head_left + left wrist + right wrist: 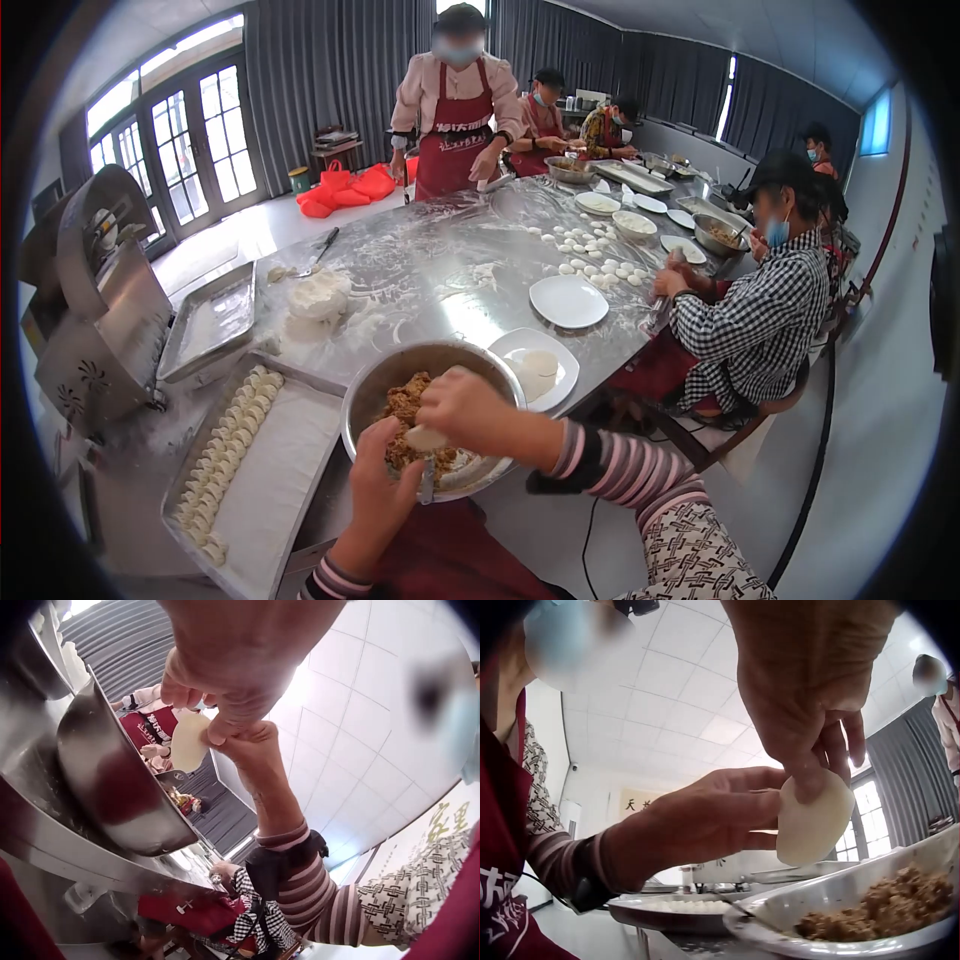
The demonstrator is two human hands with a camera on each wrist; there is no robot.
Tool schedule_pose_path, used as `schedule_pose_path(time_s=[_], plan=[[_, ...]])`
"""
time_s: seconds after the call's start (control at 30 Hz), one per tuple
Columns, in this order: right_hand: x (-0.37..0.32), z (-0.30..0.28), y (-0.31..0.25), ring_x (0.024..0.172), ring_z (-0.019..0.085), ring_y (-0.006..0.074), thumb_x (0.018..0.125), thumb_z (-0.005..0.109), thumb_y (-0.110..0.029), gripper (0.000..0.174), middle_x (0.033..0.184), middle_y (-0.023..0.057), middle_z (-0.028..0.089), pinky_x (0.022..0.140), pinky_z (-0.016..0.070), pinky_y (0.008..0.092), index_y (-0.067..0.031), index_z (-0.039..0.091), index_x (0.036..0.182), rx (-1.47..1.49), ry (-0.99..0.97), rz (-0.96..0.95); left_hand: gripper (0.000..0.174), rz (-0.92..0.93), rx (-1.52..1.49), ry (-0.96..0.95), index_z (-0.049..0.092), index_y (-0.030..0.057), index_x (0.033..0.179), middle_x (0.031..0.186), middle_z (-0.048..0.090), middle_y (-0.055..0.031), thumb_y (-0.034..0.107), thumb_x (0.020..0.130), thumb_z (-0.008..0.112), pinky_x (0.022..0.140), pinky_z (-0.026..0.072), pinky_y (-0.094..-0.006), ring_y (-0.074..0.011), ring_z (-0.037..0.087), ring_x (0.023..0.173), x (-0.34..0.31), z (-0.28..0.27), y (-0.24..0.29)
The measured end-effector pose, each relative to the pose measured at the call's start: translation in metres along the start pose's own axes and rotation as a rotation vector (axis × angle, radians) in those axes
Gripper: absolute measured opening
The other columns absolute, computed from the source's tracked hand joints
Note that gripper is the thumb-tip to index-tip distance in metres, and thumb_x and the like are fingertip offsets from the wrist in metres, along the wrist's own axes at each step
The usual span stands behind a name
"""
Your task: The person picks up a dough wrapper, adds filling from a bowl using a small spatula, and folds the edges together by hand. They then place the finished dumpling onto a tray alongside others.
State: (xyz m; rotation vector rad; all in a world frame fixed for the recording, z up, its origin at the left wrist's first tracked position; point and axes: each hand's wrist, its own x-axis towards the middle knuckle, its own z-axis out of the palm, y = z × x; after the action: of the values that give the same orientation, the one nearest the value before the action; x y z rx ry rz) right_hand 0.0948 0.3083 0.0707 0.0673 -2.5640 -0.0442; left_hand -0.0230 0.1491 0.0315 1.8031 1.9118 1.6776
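A round dough wrapper [427, 438] is held up over a steel bowl [358, 405] of brown filling [405, 400]. My right hand [475, 410] pinches its upper edge; in the right wrist view the right thumb presses on the pale wrapper [817, 825]. From the other side my left hand [385, 495] grips the edge, and in the right wrist view the fingers of that left hand [697, 814] pass partly behind it. The left wrist view has the wrapper [189, 742] hanging between the left hand [240, 660] and the right hand [255, 757].
A tray [300, 455] with rows of dumplings [235, 435] lies left of the bowl. Right of it are a plate [505, 350] with wrappers and a bare white plate [569, 302]. Flour [320, 293] is heaped behind. A person in checks [750, 300] sits at the right.
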Motion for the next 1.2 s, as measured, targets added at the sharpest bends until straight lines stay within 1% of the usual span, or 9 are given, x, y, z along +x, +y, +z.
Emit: schedule_pose_path(time_s=[0.17, 0.4, 0.53, 0.8, 0.9, 0.97, 1.0, 1.07, 1.2], plan=[[0.014, 0.02, -0.039, 0.077, 0.061, 0.0231, 0.066, 0.064, -0.014, 0.01, 0.075, 0.0037, 0.06, 0.072, 0.0462, 0.0363, -0.0114, 0.061, 0.074, 0.104, 0.138, -0.01, 0.025, -0.144, -0.013, 0.044, 0.062, -0.0007, 0.104, 0.083, 0.067, -0.0206, 0.002, 0.08, 0.065, 0.067, 0.0525, -0.0327, -0.0309, 0.069, 0.082, 0.003, -0.004, 0.006], [-0.014, -0.006, -0.032, 0.08, 0.062, 0.0305, 0.065, 0.074, -0.013, 0.028, 0.085, 0.0079, 0.064, 0.071, 0.0479, 0.0399, -0.0091, 0.065, 0.091, 0.222, 0.266, 0.236, 0.017, -0.261, 0.018, 0.14, 0.068, -0.0008, 0.097, 0.08, 0.068, -0.0164, -0.001, 0.083, 0.059, 0.066, 0.0505, -0.0279, -0.0189, 0.067, 0.073, -0.017, -0.053, -0.008], [-0.05, -0.013, -0.051, 0.089, 0.061, 0.0312, 0.064, 0.08, -0.018, 0.046, 0.1, 0.0116, 0.064, 0.076, 0.0495, 0.0373, -0.0068, 0.064, 0.106, 0.464, -0.026, 0.341, 0.018, -0.553, -0.387, 0.282, 0.068, -0.0012, 0.099, 0.083, 0.07, -0.0135, -0.002, 0.084, 0.057, 0.069, 0.05, -0.0262, -0.0166, 0.066, 0.075, -0.058, -0.075, -0.036], [-0.039, 0.035, -0.09, 0.081, 0.059, 0.0252, 0.069, 0.073, -0.011, 0.024, 0.089, 0.007, 0.061, 0.073, 0.0458, 0.038, -0.0074, 0.063, 0.09, 0.298, -0.063, 0.098, 0.022, 0.17, 0.385, 0.303, 0.065, 0.0001, 0.093, 0.1, 0.065, -0.0174, -0.009, 0.073, 0.064, 0.075, 0.0533, -0.0347, -0.0337, 0.064, 0.087, -0.079, -0.095, -0.015], [-0.025, 0.044, -0.072, 0.076, 0.06, 0.0253, 0.074, 0.069, -0.01, 0.009, 0.078, 0.0051, 0.062, 0.069, 0.0463, 0.0369, -0.0078, 0.065, 0.081, 0.151, 0.054, 0.134, 0.014, 0.043, 0.217, 0.366, 0.063, 0.0001, 0.094, 0.1, 0.066, -0.0139, -0.004, 0.08, 0.062, 0.073, 0.053, -0.034, -0.0298, 0.066, 0.085, -0.093, -0.091, -0.015], [-0.023, 0.047, -0.057, 0.074, 0.061, 0.0258, 0.074, 0.069, -0.01, 0.006, 0.077, 0.0061, 0.063, 0.068, 0.0466, 0.0371, -0.0074, 0.066, 0.079, 0.204, 0.054, 0.228, 0.011, -0.592, -0.204, 0.281, 0.06, -0.0004, 0.098, 0.101, 0.065, -0.0123, 0.003, 0.088, 0.059, 0.074, 0.0542, -0.0339, -0.0256, 0.067, 0.086, -0.107, -0.087, -0.013], [-0.023, 0.047, -0.049, 0.073, 0.061, 0.0264, 0.074, 0.069, -0.01, 0.004, 0.076, 0.0072, 0.064, 0.067, 0.0469, 0.0374, -0.007, 0.066, 0.076, 0.253, 0.056, 0.328, 0.011, -0.598, -0.204, 0.279, 0.06, -0.0004, 0.098, 0.101, 0.065, -0.0123, 0.003, 0.088, 0.059, 0.074, 0.0542, -0.0339, -0.0256, 0.067, 0.086, -0.111, -0.084, -0.016], [-0.024, 0.039, -0.04, 0.068, 0.063, 0.0281, 0.074, 0.07, -0.009, 0.005, 0.072, 0.0099, 0.065, 0.064, 0.0483, 0.037, -0.0046, 0.068, 0.076, 0.241, 0.02, 0.333, 0.016, -0.845, -1.076, 0.341, 0.058, -0.0015, 0.102, 0.1, 0.065, -0.0136, 0.011, 0.092, 0.057, 0.081, 0.0537, -0.0352, -0.0244, 0.066, 0.089, -0.116, -0.076, -0.024], [-0.026, 0.032, -0.044, 0.066, 0.066, 0.0255, 0.077, 0.072, -0.009, 0.01, 0.074, 0.0125, 0.068, 0.058, 0.0503, 0.0322, -0.0021, 0.071, 0.084, 0.454, 0.1, 0.523, 0.022, -0.903, -1.06, 0.299, 0.057, -0.0038, 0.106, 0.098, 0.066, -0.0162, 0.009, 0.089, 0.062, 0.082, 0.0538, -0.035, -0.024, 0.066, 0.088, -0.119, -0.067, -0.032]])
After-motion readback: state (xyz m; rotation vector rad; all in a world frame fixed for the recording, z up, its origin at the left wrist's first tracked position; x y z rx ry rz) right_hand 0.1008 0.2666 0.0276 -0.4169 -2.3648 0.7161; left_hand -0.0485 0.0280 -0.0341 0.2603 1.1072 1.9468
